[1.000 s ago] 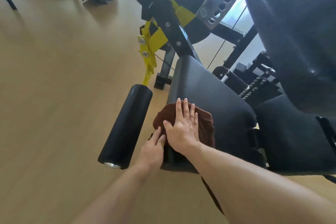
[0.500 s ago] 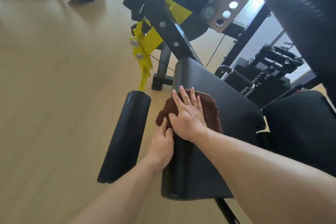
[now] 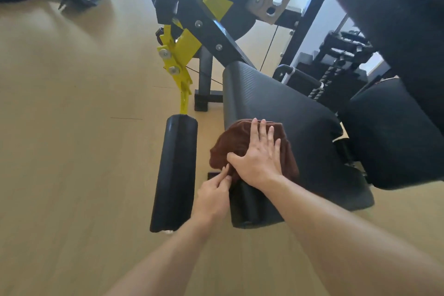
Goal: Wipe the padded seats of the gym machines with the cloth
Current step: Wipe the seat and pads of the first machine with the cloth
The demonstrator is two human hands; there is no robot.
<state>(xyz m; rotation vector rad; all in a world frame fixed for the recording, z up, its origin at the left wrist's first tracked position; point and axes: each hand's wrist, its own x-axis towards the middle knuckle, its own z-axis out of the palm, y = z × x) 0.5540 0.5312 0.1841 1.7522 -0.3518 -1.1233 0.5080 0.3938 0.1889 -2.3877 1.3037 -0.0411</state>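
A brown cloth (image 3: 236, 143) lies bunched on the left side of a black padded seat (image 3: 293, 127). My right hand (image 3: 260, 155) presses flat on the cloth, fingers spread and pointing away from me. My left hand (image 3: 213, 193) is at the seat's near left edge and pinches the cloth's lower corner between thumb and fingertips. The cloth's right part shows past my right wrist.
A black foam roller (image 3: 174, 170) on a yellow bracket (image 3: 176, 60) hangs left of the seat. A second black pad (image 3: 394, 132) sits to the right, a large dark backrest (image 3: 396, 19) above it. Weight racks (image 3: 336, 72) stand behind. Wooden floor (image 3: 72, 127) spreads left.
My right hand and the cloth have stayed on the seat's left part while my view moved nearer. My left hand's fingers shifted from resting at the edge to pinching the cloth's corner.
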